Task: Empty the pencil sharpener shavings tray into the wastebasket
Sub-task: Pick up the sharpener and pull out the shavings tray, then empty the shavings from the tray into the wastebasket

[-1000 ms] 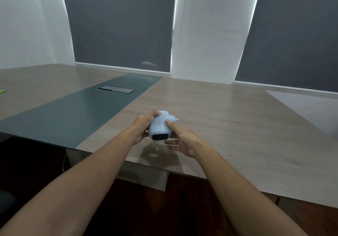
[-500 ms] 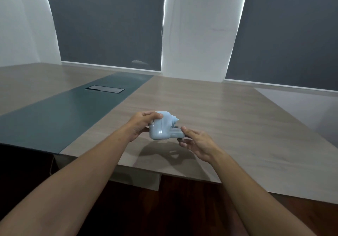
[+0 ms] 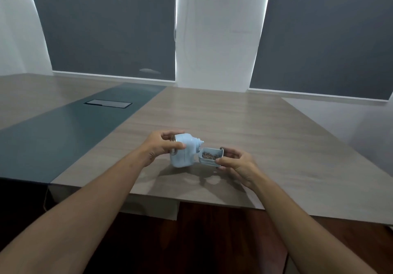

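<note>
A pale blue pencil sharpener (image 3: 184, 153) is held a little above the wooden table (image 3: 265, 137), near its front edge. My left hand (image 3: 162, 146) grips the sharpener's body from the left. The small shavings tray (image 3: 210, 156) is drawn out to the sharpener's right, its open top showing brown shavings. My right hand (image 3: 236, 163) pinches the tray's outer end between thumb and fingers. No wastebasket is in view.
A dark grey-green strip (image 3: 63, 131) runs along the table on the left, with a flush cable hatch (image 3: 108, 103) set in it. Dark floor (image 3: 202, 242) lies below the table's front edge. Two dark window blinds hang on the far wall.
My right hand has pulled the shavings tray out of the sharpener toward the right. The left hand kept hold of the sharpener body. The camera view shifted slightly.
</note>
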`<action>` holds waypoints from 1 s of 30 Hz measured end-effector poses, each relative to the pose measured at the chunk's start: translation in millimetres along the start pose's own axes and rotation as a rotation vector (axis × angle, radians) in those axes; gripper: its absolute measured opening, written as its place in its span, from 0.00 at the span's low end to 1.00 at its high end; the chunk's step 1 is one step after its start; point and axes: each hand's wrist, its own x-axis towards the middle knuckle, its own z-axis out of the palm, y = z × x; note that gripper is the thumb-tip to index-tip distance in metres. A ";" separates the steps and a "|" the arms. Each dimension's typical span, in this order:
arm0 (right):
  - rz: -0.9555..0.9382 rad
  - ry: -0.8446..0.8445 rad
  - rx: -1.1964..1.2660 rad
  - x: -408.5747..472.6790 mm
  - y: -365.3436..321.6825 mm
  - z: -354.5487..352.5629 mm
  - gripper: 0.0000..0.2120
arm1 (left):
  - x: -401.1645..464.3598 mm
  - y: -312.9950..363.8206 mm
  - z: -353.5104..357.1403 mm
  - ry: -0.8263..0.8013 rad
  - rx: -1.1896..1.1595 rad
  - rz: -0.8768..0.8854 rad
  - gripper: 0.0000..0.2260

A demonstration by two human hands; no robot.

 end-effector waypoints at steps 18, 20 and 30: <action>-0.106 0.126 0.046 -54.2 -42.9 -38.3 0.27 | -18.1 32.7 34.7 0.349 0.413 0.105 0.25; -0.144 0.159 0.047 -70.9 -54.5 -49.9 0.25 | -24.1 52.4 54.6 0.371 0.483 0.218 0.23; -0.223 0.381 0.075 -203.5 -79.7 -160.0 0.16 | -74.7 84.4 257.7 -0.130 0.171 0.351 0.17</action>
